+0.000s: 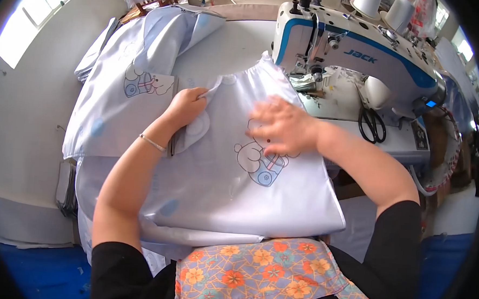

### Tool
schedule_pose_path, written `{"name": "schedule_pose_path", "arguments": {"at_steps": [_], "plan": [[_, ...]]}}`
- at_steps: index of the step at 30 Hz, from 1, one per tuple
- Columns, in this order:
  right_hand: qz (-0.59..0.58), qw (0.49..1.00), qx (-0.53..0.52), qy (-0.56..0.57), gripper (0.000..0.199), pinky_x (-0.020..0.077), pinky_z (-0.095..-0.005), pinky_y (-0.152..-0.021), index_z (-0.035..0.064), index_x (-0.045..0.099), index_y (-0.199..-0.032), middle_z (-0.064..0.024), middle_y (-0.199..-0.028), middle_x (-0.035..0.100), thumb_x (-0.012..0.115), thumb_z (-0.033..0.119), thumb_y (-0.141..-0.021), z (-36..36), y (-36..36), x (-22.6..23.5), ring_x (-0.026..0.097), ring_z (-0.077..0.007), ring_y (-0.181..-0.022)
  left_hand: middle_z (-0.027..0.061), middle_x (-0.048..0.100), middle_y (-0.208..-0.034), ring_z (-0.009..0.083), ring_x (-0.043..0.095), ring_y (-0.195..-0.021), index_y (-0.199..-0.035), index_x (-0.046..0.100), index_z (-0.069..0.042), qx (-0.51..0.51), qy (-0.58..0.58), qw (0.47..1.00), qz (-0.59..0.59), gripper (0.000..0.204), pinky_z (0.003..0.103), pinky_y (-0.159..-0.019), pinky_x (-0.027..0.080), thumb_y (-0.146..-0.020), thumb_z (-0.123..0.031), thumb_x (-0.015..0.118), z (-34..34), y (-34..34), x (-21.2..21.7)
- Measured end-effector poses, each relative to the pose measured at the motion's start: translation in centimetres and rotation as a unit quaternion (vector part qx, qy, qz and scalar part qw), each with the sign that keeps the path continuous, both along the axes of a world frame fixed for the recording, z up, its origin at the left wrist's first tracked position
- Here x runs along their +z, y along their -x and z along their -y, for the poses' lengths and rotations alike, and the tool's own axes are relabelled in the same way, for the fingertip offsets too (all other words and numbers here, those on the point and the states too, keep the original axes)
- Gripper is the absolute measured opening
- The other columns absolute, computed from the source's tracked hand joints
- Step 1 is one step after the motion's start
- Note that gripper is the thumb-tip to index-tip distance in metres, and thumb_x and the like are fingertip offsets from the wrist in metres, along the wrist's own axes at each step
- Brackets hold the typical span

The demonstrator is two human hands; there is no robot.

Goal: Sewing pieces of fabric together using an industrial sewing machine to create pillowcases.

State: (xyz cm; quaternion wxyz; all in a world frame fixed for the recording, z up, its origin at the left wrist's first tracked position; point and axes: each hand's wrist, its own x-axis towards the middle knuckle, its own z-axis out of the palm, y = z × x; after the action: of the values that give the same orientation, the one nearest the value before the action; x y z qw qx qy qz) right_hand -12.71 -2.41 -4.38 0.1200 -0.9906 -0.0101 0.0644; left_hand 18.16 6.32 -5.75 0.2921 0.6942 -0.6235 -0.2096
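A pale lavender-white fabric piece (pixel 210 196) with a printed cartoon bear lies spread over the table and hangs toward my lap. My left hand (pixel 187 106) is closed on its upper left edge, pinching the cloth where it folds over. Over the right part of the same cloth, my right hand (pixel 284 125) is spread flat with its fingers apart, somewhat blurred, partly hiding the print. The cloth's gathered upper edge reaches up beside the needle area of a white and blue sewing machine (pixel 358 53).
More printed fabric (pixel 111 121) is draped on the left side of the table. Black-handled scissors (pixel 372 125) lie by the machine's base at right. White thread cones (pixel 399 14) stand behind the machine. A white wall (pixel 30 117) curves along the left.
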Motion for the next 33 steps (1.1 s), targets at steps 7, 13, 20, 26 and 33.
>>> {"name": "schedule_pose_path", "arguments": {"at_steps": [7, 13, 20, 26, 33], "plan": [[0.170, 0.964, -0.197, 0.053, 0.071, 0.0221, -0.0609, -0.120, 0.0242, 0.051, -0.150, -0.0188, -0.163, 0.033, 0.061, 0.061, -0.090, -5.8, -2.7, -4.2, 0.030, -0.0457, -0.148, 0.0040, 0.070, -0.092, 0.0108, 0.065, -0.079, -0.124, 0.068, 0.002, 0.028, -0.044, 0.984, -0.173, 0.040, 0.028, -0.070, 0.053, -0.089, -0.012, 0.056, 0.0, -2.1, 5.5], [0.222, 0.937, -0.266, -0.039, 0.055, 0.0234, -0.0619, -0.120, 0.0194, 0.055, -0.145, -0.0132, -0.152, 0.050, 0.058, 0.041, -0.094, -9.7, -5.0, -5.1, 0.036, -0.0381, -0.147, 0.0129, 0.072, -0.090, 0.0169, 0.065, -0.081, -0.119, 0.069, 0.003, -0.086, 0.005, 0.996, -0.018, 0.034, 0.034, -0.075, 0.053, -0.094, -0.018, 0.058, 1.7, 11.5, 4.1], [0.236, 0.925, -0.227, -0.192, 0.049, 0.0385, -0.0466, -0.114, 0.0112, 0.063, -0.129, -0.0129, -0.136, 0.060, 0.070, 0.022, -0.082, -7.2, -0.7, -4.3, 0.052, -0.0346, -0.131, 0.0149, 0.069, -0.097, 0.0350, 0.067, -0.090, -0.106, 0.072, -0.002, -0.149, 0.046, 0.984, 0.088, 0.024, 0.044, -0.086, 0.053, -0.095, -0.022, 0.063, 2.0, 12.0, -0.6], [0.379, 0.883, -0.276, -0.008, 0.049, 0.0505, -0.0489, -0.098, 0.0024, 0.064, -0.121, -0.0206, -0.127, 0.062, 0.076, 0.019, -0.077, -7.0, 0.4, -4.3, 0.062, -0.0392, -0.114, 0.0200, 0.058, -0.134, 0.0415, 0.056, -0.122, -0.105, 0.062, -0.001, -0.149, 0.161, 0.965, 0.143, 0.022, 0.049, -0.106, 0.044, -0.093, -0.019, 0.063, 2.4, 11.8, -1.2], [0.417, 0.827, -0.363, -0.104, 0.031, 0.0558, -0.0423, -0.089, 0.0004, 0.067, -0.112, -0.0200, -0.122, 0.066, 0.070, 0.001, -0.081, -5.6, 1.3, -5.1, 0.065, -0.0377, -0.108, 0.0201, 0.055, -0.140, 0.0398, 0.052, -0.130, -0.129, 0.057, -0.001, -0.128, 0.188, 0.944, 0.238, 0.047, 0.052, -0.112, 0.038, -0.089, -0.023, 0.066, 3.0, 11.8, -2.5]]}}
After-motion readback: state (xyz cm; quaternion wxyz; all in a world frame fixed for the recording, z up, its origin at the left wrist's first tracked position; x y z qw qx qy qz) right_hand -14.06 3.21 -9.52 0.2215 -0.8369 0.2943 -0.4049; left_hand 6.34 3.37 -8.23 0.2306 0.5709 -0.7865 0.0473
